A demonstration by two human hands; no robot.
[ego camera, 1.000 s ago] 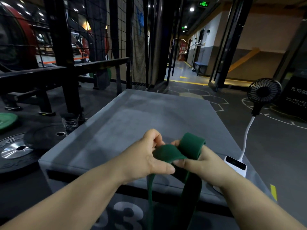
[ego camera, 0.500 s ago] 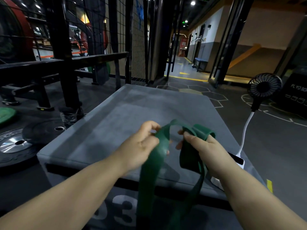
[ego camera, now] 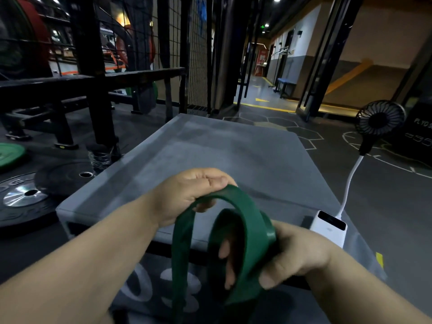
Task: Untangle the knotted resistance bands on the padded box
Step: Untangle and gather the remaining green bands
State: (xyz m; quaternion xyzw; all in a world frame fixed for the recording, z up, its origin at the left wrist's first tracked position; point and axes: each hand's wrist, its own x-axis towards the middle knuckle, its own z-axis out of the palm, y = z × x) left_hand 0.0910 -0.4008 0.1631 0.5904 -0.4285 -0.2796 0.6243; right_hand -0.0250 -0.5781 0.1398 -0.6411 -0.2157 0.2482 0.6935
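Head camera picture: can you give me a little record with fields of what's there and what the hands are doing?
place: gym floor
left hand: pinches the top of the green band where it arches
right hand: fingers through a loop of the band, thumb on its outside
band position: held over the near edge of the padded box, strands hanging down in front
on the box: white power bank at the right edge, small fan on a white stalk
floor, left: weight plates
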